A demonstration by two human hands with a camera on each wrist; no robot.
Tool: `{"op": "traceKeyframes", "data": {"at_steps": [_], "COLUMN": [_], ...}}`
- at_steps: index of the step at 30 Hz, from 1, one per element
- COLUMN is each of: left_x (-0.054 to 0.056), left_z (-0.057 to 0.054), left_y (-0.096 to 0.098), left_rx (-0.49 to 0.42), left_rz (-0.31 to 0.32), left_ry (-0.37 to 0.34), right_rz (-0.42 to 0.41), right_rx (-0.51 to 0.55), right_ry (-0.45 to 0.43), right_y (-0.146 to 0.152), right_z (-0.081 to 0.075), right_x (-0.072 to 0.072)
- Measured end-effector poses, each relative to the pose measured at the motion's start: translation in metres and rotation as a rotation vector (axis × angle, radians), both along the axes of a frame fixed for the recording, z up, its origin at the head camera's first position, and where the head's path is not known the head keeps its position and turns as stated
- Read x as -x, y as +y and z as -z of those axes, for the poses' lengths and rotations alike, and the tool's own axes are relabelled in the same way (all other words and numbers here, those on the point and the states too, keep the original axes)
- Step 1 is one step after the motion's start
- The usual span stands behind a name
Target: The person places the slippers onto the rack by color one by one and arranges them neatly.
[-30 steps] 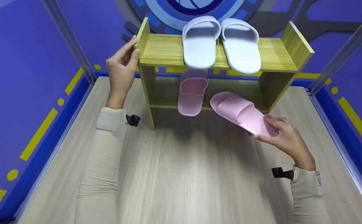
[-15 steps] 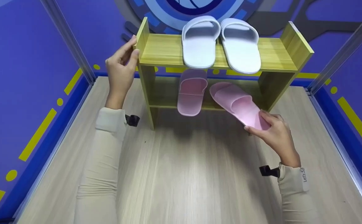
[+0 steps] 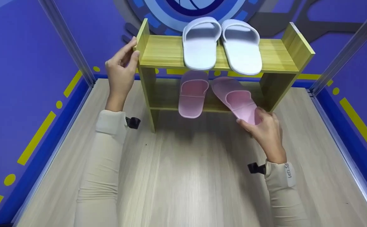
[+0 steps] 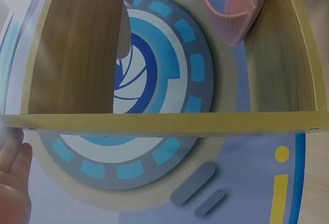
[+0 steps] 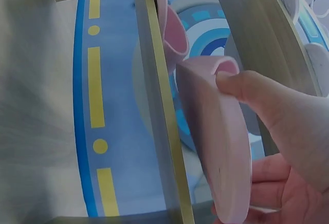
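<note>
In the head view, my right hand [image 3: 267, 134] grips the heel end of a pink slipper [image 3: 245, 110], thumb on one edge and fingers on the other. Its toe points into the lower level of a wooden shoe rack [image 3: 160, 52], and the slipper is slanted. In the right wrist view, this slipper [image 5: 216, 136] appears tilted, close over the rack's lower board. Another pink slipper [image 3: 192, 97] stands on the lower shelf to its left. My left hand [image 3: 121, 71] touches the outside of the rack's left side panel with its fingertips and thumb, holding nothing.
Two white slippers [image 3: 201, 47] stand side by side on the top shelf, heels towards me. A blue patterned wall [image 3: 338, 60] rises close behind the rack, with side walls left and right. The rack stands on a pale wooden surface [image 3: 183, 176].
My right hand has moved forward and left, pushing the pink slipper deeper into the lower level and turning it slightly straighter. My left hand stays at the side panel.
</note>
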State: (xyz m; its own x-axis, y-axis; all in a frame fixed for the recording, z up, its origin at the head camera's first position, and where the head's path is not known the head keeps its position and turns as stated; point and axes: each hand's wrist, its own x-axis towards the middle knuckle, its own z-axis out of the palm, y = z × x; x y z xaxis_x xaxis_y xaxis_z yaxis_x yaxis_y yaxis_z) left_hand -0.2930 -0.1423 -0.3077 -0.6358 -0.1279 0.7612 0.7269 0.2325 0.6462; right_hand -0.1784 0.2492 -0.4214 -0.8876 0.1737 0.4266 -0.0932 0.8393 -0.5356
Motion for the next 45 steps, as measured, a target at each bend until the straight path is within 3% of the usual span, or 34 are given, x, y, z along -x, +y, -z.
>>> {"op": "traceKeyframes", "data": {"at_steps": [8, 18, 28, 31, 39, 45], "left_x": [-0.001, -0.002, -0.001, -0.001, -0.002, -0.003], "left_z": [0.001, 0.000, -0.001, -0.001, -0.002, -0.002], "left_y": [-0.001, 0.001, 0.001, 0.001, 0.001, 0.001], "left_rx": [0.002, 0.001, -0.017, -0.023, -0.014, -0.010], "left_rz": [-0.008, -0.011, 0.006, 0.008, 0.004, 0.002], "left_ry": [-0.004, 0.001, -0.038, -0.045, -0.019, -0.017], "right_rz": [0.025, 0.071, -0.031, -0.085, -0.167, -0.234], "right_rx": [-0.020, -0.040, -0.081, -0.028, 0.133, 0.147], "right_ry": [0.031, -0.019, 0.079, 0.015, -0.290, -0.329], "right_y": [-0.013, -0.022, -0.022, -0.020, -0.009, -0.005], "right_z": [0.002, 0.005, 0.011, 0.008, -0.005, -0.009], "right_x": [0.010, 0.019, 0.023, 0.021, 0.013, 0.012]}}
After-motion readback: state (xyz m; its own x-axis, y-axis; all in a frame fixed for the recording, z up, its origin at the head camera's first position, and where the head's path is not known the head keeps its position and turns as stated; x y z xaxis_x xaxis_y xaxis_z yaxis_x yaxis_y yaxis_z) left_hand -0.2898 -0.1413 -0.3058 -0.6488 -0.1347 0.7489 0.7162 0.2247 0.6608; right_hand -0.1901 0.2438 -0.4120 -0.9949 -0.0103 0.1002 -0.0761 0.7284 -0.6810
